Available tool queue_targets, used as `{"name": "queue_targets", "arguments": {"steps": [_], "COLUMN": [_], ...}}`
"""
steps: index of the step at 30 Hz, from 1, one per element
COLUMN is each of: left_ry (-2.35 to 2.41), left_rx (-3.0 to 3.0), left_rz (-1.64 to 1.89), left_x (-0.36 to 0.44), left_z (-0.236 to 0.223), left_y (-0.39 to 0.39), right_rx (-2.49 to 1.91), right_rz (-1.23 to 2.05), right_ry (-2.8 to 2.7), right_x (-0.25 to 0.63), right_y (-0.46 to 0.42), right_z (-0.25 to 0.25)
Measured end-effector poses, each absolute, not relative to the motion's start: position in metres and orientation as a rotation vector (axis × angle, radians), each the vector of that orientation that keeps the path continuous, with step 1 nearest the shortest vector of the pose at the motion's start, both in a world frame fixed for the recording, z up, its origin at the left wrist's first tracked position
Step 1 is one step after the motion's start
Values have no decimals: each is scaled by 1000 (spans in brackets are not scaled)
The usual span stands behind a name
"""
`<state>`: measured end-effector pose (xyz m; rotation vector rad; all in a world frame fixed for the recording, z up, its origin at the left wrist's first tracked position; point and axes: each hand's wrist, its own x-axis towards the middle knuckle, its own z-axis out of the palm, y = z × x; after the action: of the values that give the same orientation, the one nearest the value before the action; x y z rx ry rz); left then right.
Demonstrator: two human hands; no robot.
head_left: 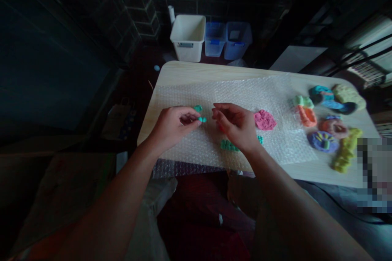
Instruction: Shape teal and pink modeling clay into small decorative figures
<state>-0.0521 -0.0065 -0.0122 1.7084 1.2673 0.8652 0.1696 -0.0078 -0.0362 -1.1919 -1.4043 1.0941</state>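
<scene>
My left hand (179,120) pinches a small green clay piece (201,119) between thumb and fingertips, above the bubble wrap (190,142). Just beyond its fingertips lies another green lump (198,108). Facing it across a small gap, my right hand (234,122) is closed with thumb and fingers drawn together; whatever they hold, if anything, is hidden. Under that hand shows a row of green clay balls (229,145), partly covered by the wrist. A bit of red peeks out below the right fingers. Right of the hand sits a pink, crumpled-looking clay shape (265,120).
Several coloured clay pieces stand on the table's right side, among them an orange and green one (307,115), a purple disc (323,142) and a yellow strip (347,151). Beyond the table (183,71) are a white bin (188,45) and two blue tubs (237,45).
</scene>
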Motion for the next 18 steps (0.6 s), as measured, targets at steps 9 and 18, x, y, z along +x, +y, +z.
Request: {"name": "queue_targets", "arguments": {"steps": [9,18], "left_ry": [1422,1496], "left_rx": [1886,1915], "left_rz": [569,576], "left_x": [-55,-59], "left_z": [-30,-19], "left_y": [-4,3], "right_rx": [-1252,-1249], "right_rz": [1041,1057], "right_ry": [-1384,-1339], "right_x": [173,173], "right_y": [-2,-4], "right_z": [-38,-33]}}
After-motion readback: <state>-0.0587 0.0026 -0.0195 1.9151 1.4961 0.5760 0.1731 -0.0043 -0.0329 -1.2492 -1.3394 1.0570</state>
